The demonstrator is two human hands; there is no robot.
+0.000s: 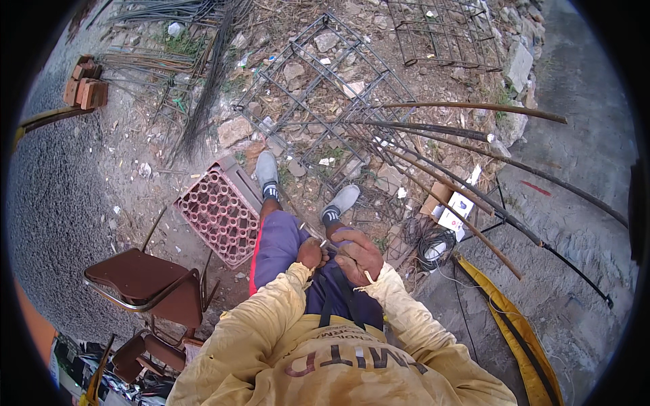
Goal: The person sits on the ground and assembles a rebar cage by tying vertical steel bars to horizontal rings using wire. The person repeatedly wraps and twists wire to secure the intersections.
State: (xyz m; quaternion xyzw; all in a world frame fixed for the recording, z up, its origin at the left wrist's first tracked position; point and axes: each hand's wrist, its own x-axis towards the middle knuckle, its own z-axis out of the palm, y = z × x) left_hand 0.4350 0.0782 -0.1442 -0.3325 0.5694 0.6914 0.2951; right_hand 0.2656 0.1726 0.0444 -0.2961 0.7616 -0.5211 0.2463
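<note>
My left hand [311, 254] is closed in front of my lap, its fingers curled. A slim, light-coloured piece [323, 243] sticks up beside its fingers; too small to name. Close by on the right, my right hand [360, 258] is bent inward with thumb and fingers drawn together, and whatever lies in them is hidden. Both hands sit above my purple trousers [275, 237], the fingertips nearly meeting. Beyond my grey shoes [267, 168], a welded or tied grid of steel bars [325, 88] lies on the rubble.
A pink plastic crate [220, 213] stands left of my legs, with a brown chair [145, 277] behind it. Long rusty rods [474, 155] reach out to the right over a white box [455, 215] and coiled wire [433, 242]. Bricks [85, 84] are stacked far left.
</note>
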